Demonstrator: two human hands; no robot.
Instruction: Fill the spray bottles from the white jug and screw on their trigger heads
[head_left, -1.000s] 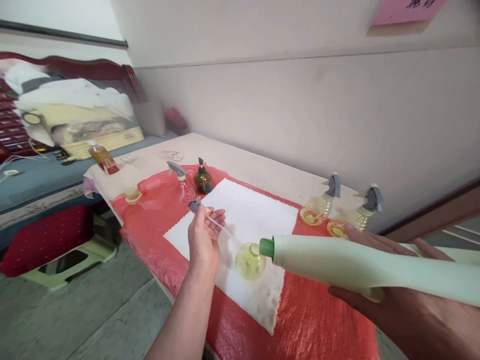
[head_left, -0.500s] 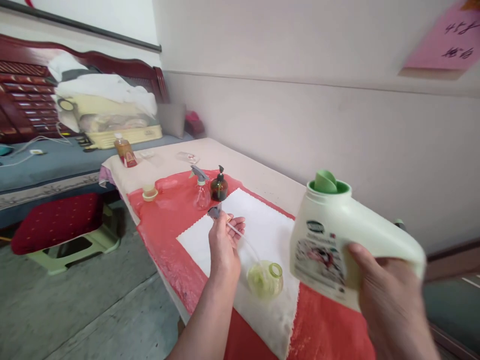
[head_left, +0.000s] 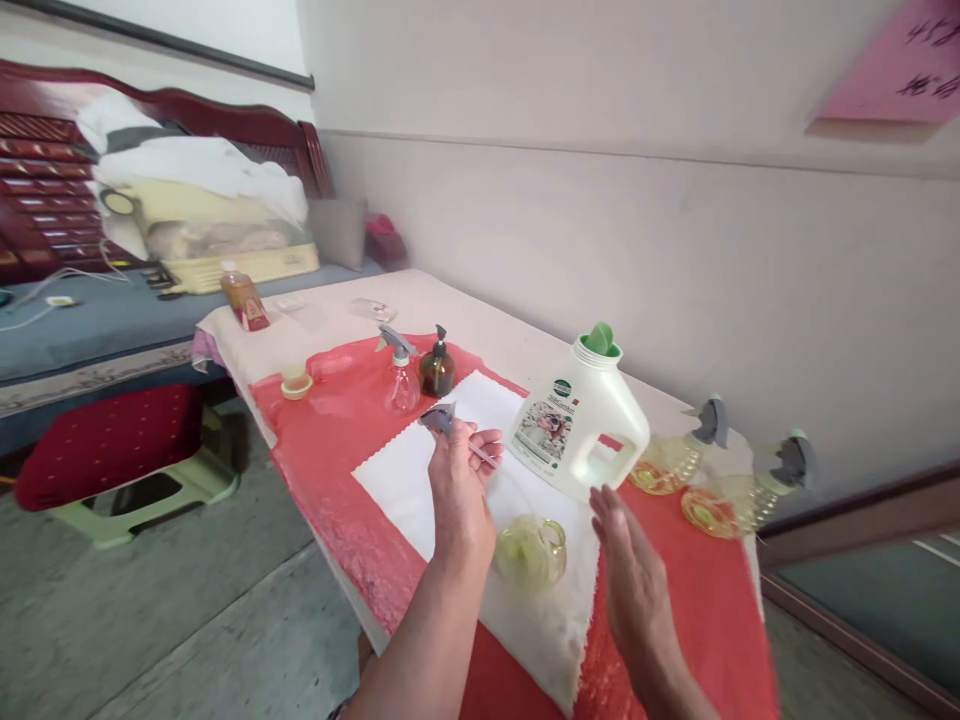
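My left hand [head_left: 459, 485] is closed round a grey spray trigger head [head_left: 438, 417] whose thin tube slants down toward a small round bottle [head_left: 531, 551] of yellow-green liquid with an open neck. That bottle rests on a white cloth [head_left: 409, 470]. My right hand [head_left: 631, 580] hovers open, fingers stretched, just right of the small bottle and holds nothing. A large white jug [head_left: 579, 418] with a green spout stands upright on the cloth's far edge, a little beyond my right hand.
A red plastic sheet [head_left: 330, 430] covers the table. On it stand a clear spray bottle [head_left: 400, 372], a dark pump bottle [head_left: 436, 366] and a small cup [head_left: 295, 381]. Two yellow spray bottles [head_left: 675, 455] sit at the right. A red stool [head_left: 105, 450] is on the floor left.
My right hand has set the white jug upright on the table and let go of it, then drawn back open. The left hand has kept hold of the trigger head.
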